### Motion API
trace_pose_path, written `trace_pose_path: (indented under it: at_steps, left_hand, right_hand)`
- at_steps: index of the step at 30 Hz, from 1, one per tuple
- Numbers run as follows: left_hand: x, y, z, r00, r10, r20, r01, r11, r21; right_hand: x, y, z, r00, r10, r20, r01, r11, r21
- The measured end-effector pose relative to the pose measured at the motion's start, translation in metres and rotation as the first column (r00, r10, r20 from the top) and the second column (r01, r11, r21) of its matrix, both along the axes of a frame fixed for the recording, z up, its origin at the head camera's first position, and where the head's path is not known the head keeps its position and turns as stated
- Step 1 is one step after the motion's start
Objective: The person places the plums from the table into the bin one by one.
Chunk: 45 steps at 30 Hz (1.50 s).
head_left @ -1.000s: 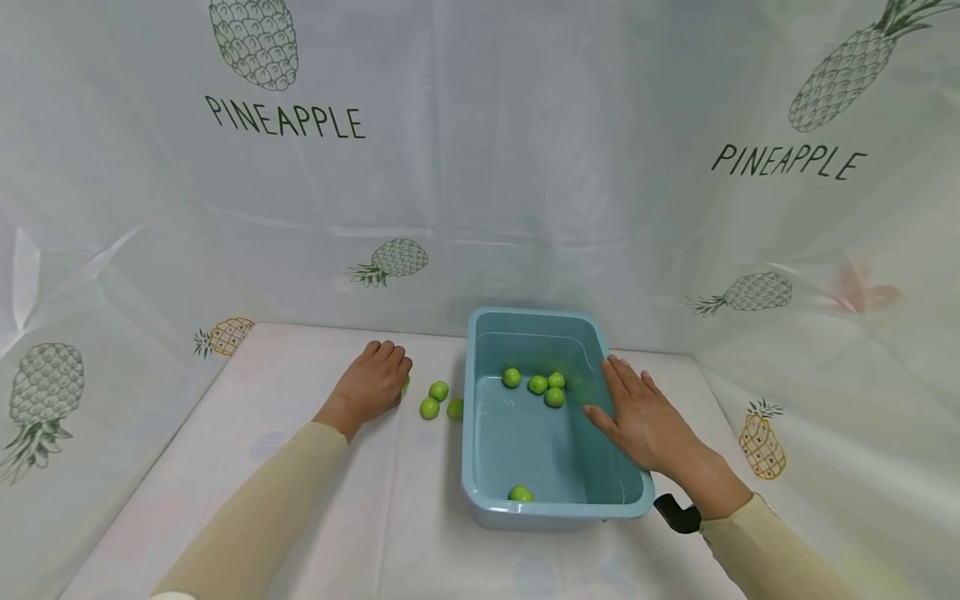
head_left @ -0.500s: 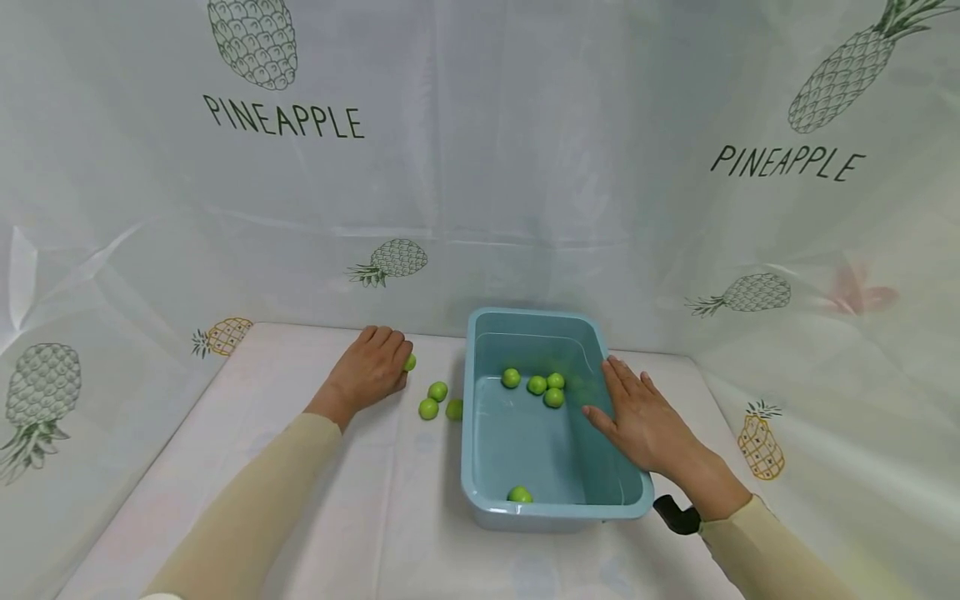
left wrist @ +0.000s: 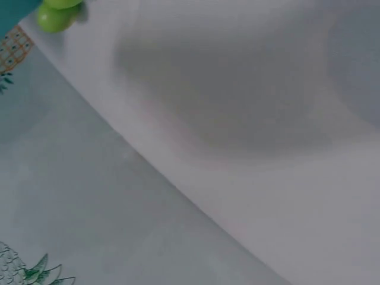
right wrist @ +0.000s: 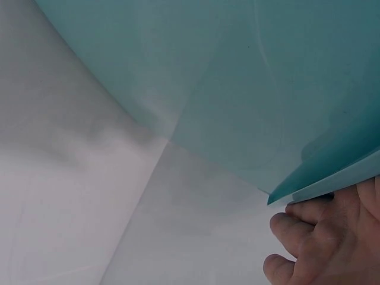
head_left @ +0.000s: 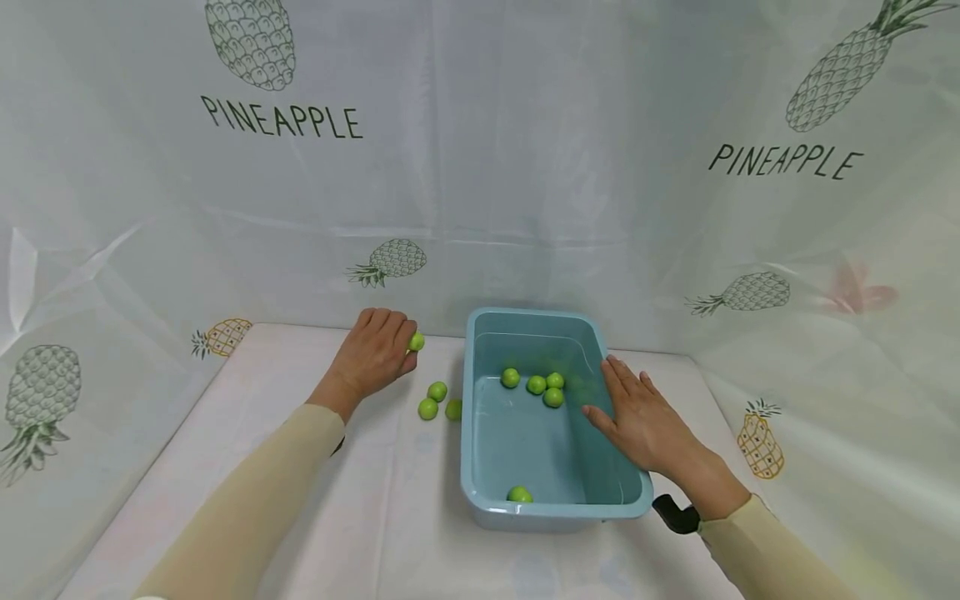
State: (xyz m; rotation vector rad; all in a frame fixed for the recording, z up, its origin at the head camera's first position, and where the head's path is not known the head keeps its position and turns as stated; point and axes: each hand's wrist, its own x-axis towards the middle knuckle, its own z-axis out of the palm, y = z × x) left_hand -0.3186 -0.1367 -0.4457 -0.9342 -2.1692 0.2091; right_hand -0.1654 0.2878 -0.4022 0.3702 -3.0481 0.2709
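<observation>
Green ball (head_left: 416,342) pinched in my left hand (head_left: 371,354), I hovered by the tabletop's (head_left: 420,517) far edge in the head view; a slack pinch could have sent it rolling. In the left wrist view, loose balls (left wrist: 54,21) lay beside the tub (left wrist: 12,10), easily knocked. In the right wrist view, my right hand (right wrist: 332,237) touched the tub's rim (right wrist: 344,178) without clasping; heavy pressure might have tipped it.

The left hand (head_left: 375,350) has moved away from the person, toward the back edge of the surface (head_left: 431,533). The green ball (head_left: 417,342) it grips has travelled with it: mostly hidden a second ago, it now shows more plainly beside the fingers, farther from the loose green balls (head_left: 437,391). A dark patch (head_left: 338,447) has appeared by the left cuff.
</observation>
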Motion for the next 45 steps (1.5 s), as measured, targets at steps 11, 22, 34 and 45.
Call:
trace_pose_path:
  at_steps: [11, 22, 34, 45]
  left_hand:
    - [0.007, 0.032, 0.028, 0.997, -0.062, -0.037, 0.067, 0.985, 0.160]
    - [0.026, 0.071, 0.052, 0.981, -0.172, -0.094, 0.190, 0.955, 0.228]
    - [0.053, 0.110, 0.057, 0.971, -0.193, 0.140, 0.156, 0.959, 0.236]
    - [0.078, 0.137, 0.056, 0.952, -0.151, 0.266, 0.109, 0.980, 0.164]
  right_hand:
    - [0.000, 0.001, 0.000, 1.000, 0.002, 0.002, -0.002, 1.000, -0.001]
    - [0.000, 0.000, 0.001, 1.000, 0.002, 0.006, -0.002, 1.000, 0.004]
    - [-0.001, 0.000, 0.001, 1.000, 0.007, 0.001, -0.007, 1.000, 0.003]
    - [0.000, 0.000, 0.001, 1.000, 0.005, 0.005, -0.005, 1.000, 0.003]
